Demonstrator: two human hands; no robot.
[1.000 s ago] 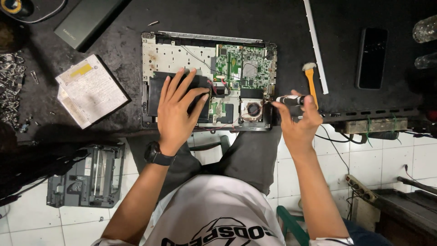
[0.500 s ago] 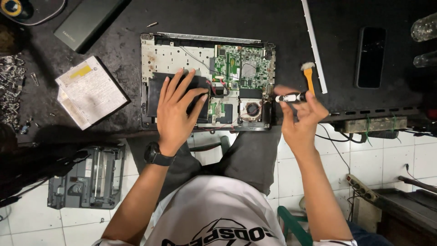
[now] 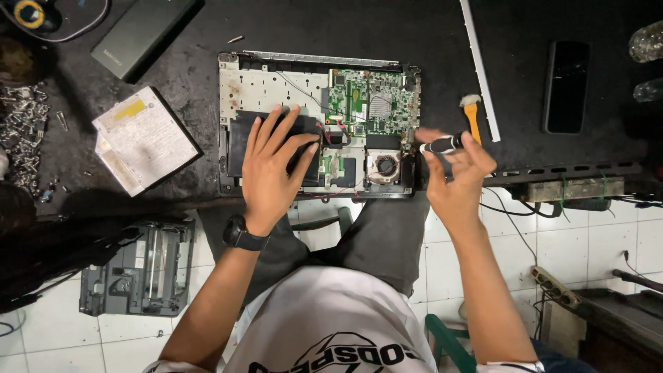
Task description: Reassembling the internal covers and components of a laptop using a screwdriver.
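Right hand (image 3: 457, 173) grips screwdriver (image 3: 442, 144) beside laptop (image 3: 276, 86).

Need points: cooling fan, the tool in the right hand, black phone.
cooling fan (image 3: 386, 166), head view, on its round hub.
screwdriver (image 3: 442, 144), head view, on its black handle.
black phone (image 3: 566, 86), head view, middle of its screen.

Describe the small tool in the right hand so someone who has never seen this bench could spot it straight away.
Start at the opened laptop lying in the middle of the dark workbench, its green circuit board exposed. Just off the laptop's right edge, the right hand holds a short black screwdriver with a pale band, lying sideways. The orange-handled brush beside it lies untouched on the bench.
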